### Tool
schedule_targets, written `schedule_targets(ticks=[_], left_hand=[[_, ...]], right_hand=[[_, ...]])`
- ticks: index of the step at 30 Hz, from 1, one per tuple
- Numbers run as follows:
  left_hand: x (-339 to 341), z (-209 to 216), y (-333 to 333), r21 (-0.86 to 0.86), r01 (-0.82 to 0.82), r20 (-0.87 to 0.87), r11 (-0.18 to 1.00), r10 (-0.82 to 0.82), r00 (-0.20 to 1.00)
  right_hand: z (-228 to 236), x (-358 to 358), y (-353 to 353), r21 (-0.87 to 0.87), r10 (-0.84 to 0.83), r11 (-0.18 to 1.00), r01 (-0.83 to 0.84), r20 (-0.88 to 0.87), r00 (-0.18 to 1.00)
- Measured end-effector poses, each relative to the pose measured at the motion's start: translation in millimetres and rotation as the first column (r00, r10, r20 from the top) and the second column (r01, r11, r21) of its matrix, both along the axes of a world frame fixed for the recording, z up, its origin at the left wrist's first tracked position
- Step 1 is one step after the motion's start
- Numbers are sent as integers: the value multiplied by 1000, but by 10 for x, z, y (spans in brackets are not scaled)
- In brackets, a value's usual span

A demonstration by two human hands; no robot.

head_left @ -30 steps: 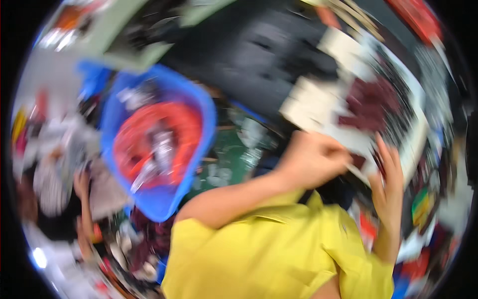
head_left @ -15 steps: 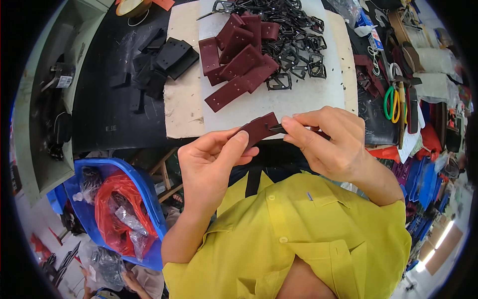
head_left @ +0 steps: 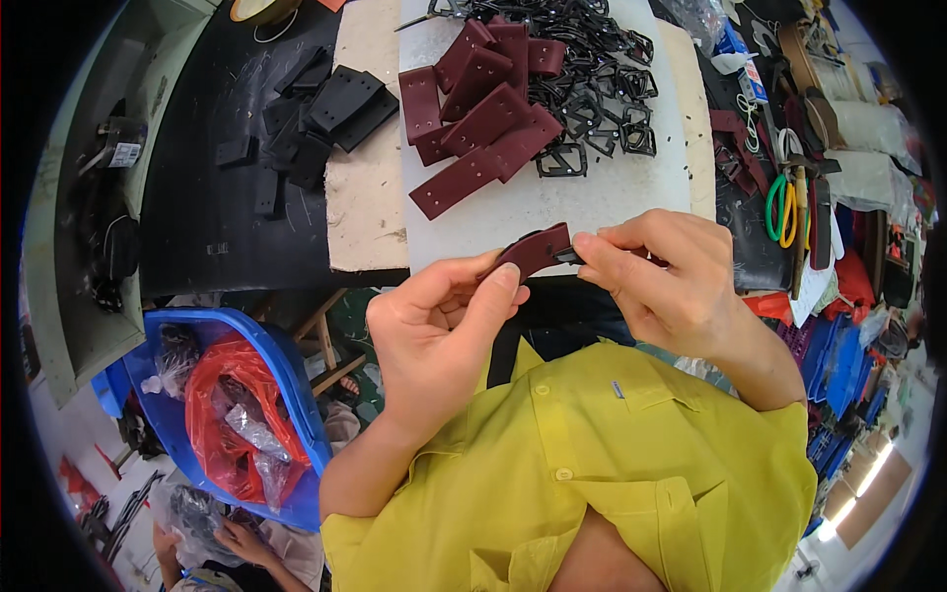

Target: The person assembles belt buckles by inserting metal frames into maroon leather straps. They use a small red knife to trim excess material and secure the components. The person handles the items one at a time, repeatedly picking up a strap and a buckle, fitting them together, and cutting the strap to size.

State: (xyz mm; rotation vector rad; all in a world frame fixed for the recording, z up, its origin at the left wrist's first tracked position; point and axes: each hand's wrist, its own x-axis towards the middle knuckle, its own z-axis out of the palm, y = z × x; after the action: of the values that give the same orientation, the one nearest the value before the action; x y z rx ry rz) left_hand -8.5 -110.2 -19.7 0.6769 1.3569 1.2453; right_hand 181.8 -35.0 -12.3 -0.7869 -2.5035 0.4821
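Head view: left hand (head_left: 444,331) and right hand (head_left: 666,271) both pinch one maroon strap (head_left: 536,251) above the yellow shirt (head_left: 592,464). More maroon straps (head_left: 478,118) sit on the white board (head_left: 612,192); blue bin (head_left: 286,385) holds red bags (head_left: 222,414).

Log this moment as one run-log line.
left hand: holds maroon strap | right hand: pinches strap end | board: strap pile, black buckles

Single head-worn fisheye, close, facing steeply down over workbench (head_left: 552,202)
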Motion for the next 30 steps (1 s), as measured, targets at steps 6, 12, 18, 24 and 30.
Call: schedule_targets(ticks=[6,12,18,24,30], left_hand=[[10,-215,-72,431,128,-604,893,180,777],[-135,-164,-3,-56,-89,266,994,101,959],[-140,-129,-88,-48,-42,419,998,58,906],[-70,-65,-119,-16,-101,366,995,100,925],[34,-148,-183,363,-56,-412,930,214,886]], right_hand=[[10,0,59,-837,-258,511,194,66,964],[32,-224,-131,284,-157,942,177,-94,983],[-98,-434,-185,331,13,943,38,-150,989],[-39,-412,-204,138,-34,989,53,-138,990],[46,-391,-191,-648,-319,744,163,-130,939]])
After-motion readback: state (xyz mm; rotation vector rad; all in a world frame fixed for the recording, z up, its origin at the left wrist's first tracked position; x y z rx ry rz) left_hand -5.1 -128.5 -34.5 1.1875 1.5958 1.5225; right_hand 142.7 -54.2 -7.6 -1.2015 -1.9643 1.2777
